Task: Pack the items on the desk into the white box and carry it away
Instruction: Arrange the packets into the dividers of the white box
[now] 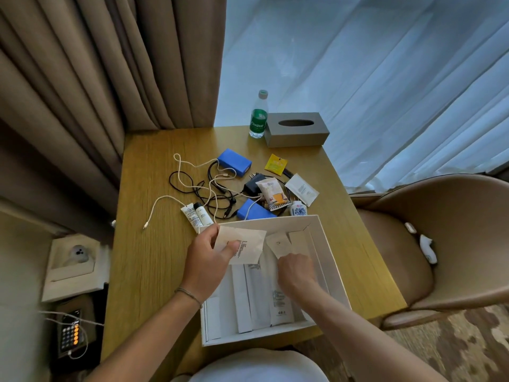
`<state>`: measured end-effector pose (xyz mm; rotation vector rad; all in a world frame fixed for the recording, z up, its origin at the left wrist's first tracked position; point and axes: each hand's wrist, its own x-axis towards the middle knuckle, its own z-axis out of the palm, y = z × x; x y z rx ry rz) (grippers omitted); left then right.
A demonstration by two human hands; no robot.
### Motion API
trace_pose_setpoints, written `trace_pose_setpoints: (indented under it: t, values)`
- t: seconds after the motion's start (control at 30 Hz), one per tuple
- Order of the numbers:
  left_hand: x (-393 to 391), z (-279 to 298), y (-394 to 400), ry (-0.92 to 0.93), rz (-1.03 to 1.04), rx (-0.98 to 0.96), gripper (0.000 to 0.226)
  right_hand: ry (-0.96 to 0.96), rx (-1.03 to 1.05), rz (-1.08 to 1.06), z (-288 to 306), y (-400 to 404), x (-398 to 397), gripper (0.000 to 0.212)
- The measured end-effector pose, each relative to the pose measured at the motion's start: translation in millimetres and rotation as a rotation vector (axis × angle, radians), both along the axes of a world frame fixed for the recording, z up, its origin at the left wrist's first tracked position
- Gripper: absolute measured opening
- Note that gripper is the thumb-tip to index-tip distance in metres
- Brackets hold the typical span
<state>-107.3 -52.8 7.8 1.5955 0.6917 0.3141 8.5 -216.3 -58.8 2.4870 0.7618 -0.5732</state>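
My left hand (205, 257) pinches a paper sachet (242, 245) over the white box (334, 260) at the desk's near edge; my right hand (296, 272), curled, holds another packet (278, 244) inside. Risk: tangled cables (203, 186) may drag neighbouring items off the desk (154, 244) when lifted.

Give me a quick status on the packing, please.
Left hand pinches paper packet over white box. Right hand inside, grip unclear. Cables still on desk.

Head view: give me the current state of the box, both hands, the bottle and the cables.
Box: open, partly filled with flat packets.
Left hand: pinching a beige sachet over the box.
Right hand: curled inside the box, on a packet.
Bottle: upright, capped.
Cables: tangled, unpacked.
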Motion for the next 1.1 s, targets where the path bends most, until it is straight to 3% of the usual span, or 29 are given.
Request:
trace_pose_setpoints:
  t: [0.4, 0.6, 0.9, 1.0, 1.1]
  values:
    - [-4, 0, -6, 0.009, 0.003, 0.044, 0.018, 0.113, 0.010, -0.069, -3, 21, 1, 0.019]
    - [-2, -7, -7, 0.033, -0.017, 0.131, 0.013, 0.042, -0.056, 0.018, -8, 12, 3, 0.020]
    - [5, -17, -11, 0.051, -0.109, 0.300, 0.012, 0.339, 0.115, -0.251, -3, 6, 13, 0.016]
    - [17, -19, -12, 0.110, -0.183, 0.350, 0.016, 0.441, 0.126, -0.337, 6, 1, 21, 0.020]
    - [32, -25, -17, 0.268, -0.355, 0.393, 0.026, 0.384, 0.202, -0.282, 18, -6, 30, 0.018]
